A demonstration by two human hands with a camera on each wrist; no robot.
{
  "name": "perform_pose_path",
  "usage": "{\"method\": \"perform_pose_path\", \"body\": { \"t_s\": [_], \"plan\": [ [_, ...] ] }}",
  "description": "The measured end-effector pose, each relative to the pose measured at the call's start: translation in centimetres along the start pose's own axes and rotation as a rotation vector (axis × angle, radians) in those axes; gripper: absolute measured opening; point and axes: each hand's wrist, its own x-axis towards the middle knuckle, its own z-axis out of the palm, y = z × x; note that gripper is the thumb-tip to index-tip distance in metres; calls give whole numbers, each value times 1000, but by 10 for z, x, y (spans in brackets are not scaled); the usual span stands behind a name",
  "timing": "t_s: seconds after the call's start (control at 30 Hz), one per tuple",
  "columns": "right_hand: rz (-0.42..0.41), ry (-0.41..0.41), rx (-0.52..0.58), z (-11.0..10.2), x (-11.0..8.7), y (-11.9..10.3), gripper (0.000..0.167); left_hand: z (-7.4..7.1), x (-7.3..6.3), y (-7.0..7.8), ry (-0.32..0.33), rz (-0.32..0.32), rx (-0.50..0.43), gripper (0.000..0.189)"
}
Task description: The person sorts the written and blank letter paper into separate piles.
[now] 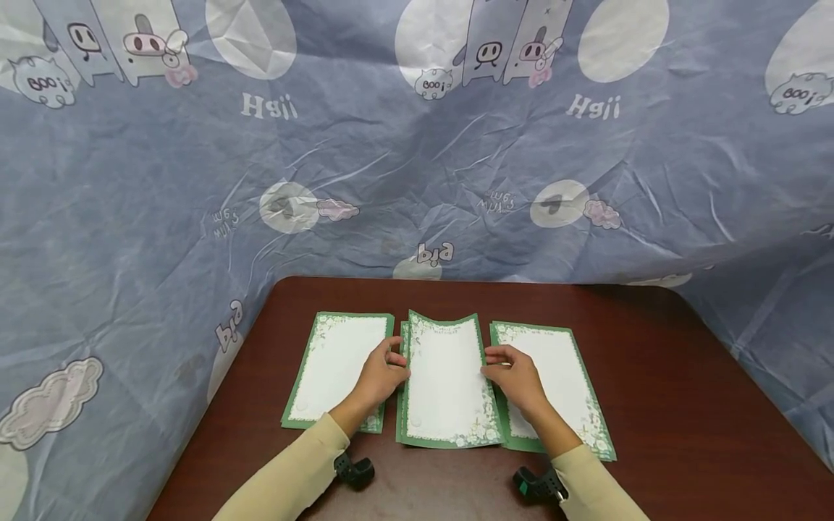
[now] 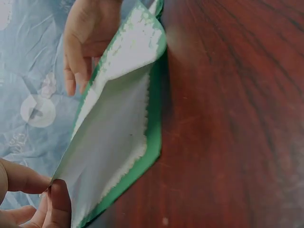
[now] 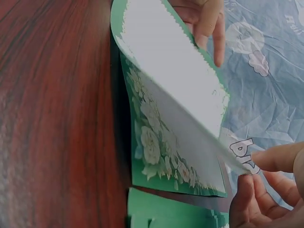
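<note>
A sheet of paper (image 1: 446, 383) with a green border and white flowers is held slightly above the middle stack (image 1: 399, 427), its top edge bowed. My left hand (image 1: 376, 373) pinches its left edge between thumb and fingers, as the left wrist view shows at the lower left. At the opposite edge, my right hand (image 1: 516, 376) pinches the paper, with thumb and fingertips visible in the right wrist view (image 3: 273, 185). The sheet curves up along its sides, and a matching flowered sheet (image 3: 156, 142) lies beneath it.
A left stack (image 1: 342, 362) and a right stack (image 1: 554, 369) of similar green-bordered sheets flank the middle one on the dark red-brown table (image 1: 677, 405). A blue patterned cloth (image 1: 365, 145) hangs behind the table. Dark bands sit on both wrists.
</note>
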Motion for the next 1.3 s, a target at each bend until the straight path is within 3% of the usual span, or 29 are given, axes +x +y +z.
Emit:
{"method": "perform_pose_path", "body": {
  "t_s": [0.2,0.37,0.8,0.93,1.07,1.3],
  "plan": [
    [24,-3,76,-6,-3,-2,38,0,6,1,-12,27,4,63],
    [35,25,87,-23,-5,-5,41,12,12,6,-23,38,-14,61],
    [28,158,-107,-98,-22,11,36,88,34,25,-111,4,-180,46],
    [22,225,-180,-116,-27,20,34,109,34,27,-167,7,-182,53],
    [33,277,-287,-127,-29,29,32,121,31,28,-262,-2,-153,59],
    [52,221,-395,-141,-32,42,41,130,26,27,-410,-41,-95,62]
  ]
}}
